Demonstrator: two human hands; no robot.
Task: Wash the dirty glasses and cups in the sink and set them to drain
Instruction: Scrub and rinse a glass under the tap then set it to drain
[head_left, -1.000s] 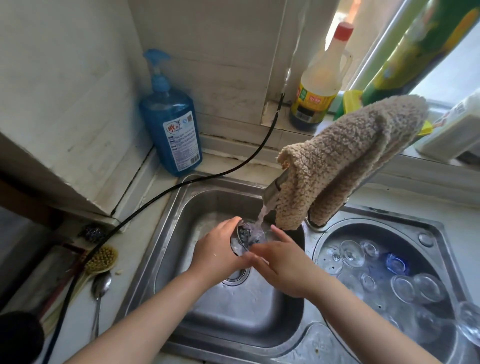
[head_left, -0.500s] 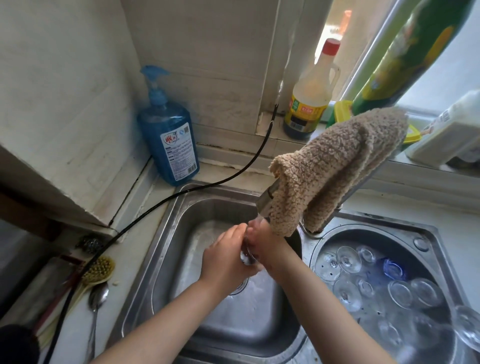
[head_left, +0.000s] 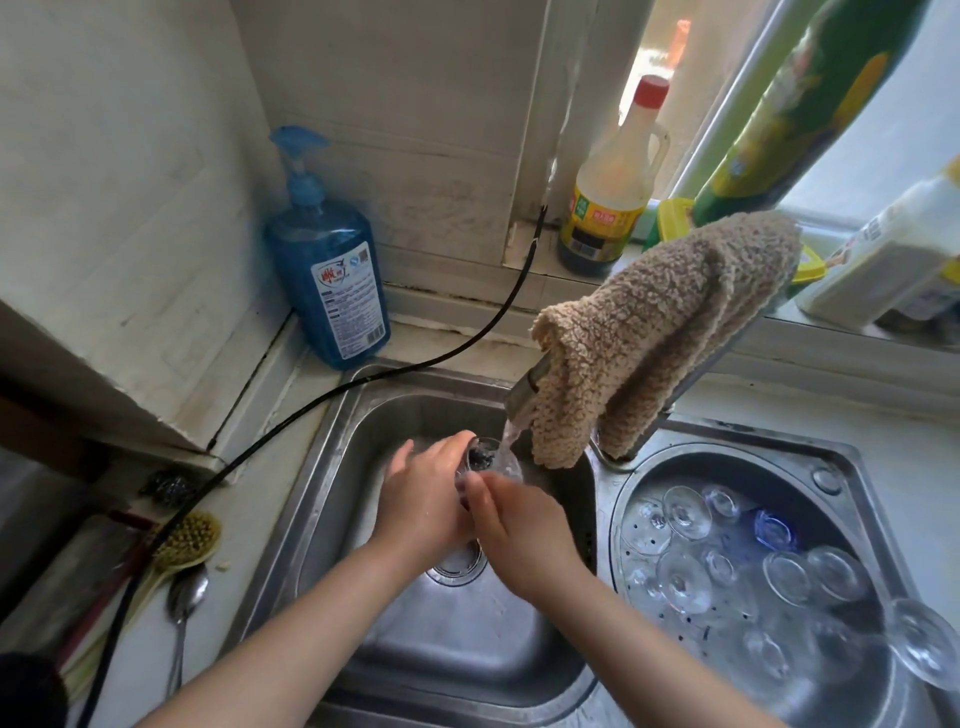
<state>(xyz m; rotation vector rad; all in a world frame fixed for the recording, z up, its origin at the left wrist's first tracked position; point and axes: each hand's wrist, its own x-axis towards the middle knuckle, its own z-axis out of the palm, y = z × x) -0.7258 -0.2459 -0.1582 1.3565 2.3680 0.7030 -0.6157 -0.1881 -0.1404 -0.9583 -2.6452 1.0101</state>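
Glass (head_left: 488, 462) rinsed under the tap (head_left: 524, 389) over the sink (head_left: 332, 467), left hand (head_left: 426, 499) and right hand (head_left: 514, 525) both gripping it; wet fingers could let it slip and shatter.

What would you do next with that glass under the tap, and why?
Probably tip the glass to pour it out: both hands hold it under the running tap, and water is streaming into its mouth. Then it could join the glasses in the right basin.
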